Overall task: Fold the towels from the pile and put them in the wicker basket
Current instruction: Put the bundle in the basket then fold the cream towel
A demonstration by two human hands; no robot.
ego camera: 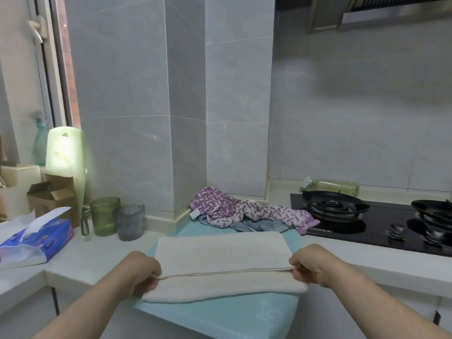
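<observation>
A cream towel (pixel 221 255) lies spread on a teal mat (pixel 220 316) at the counter's front edge. Its upper layer is folded over the lower one, leaving a strip of the lower layer showing at the front. My left hand (pixel 140 271) pinches the left end of the folded edge. My right hand (pixel 311 265) pinches the right end of the same edge. Behind the towel, against the tiled corner, sits a pile with a purple patterned towel (pixel 234 210) on a blue-grey one (pixel 264 226). No wicker basket is in view.
A black gas hob (pixel 381 231) with two burners fills the counter on the right. At the left stand a green glass mug (pixel 104 216), a grey glass mug (pixel 129 222), a blue tissue pack (pixel 36 241) and a cardboard box (pixel 52 194).
</observation>
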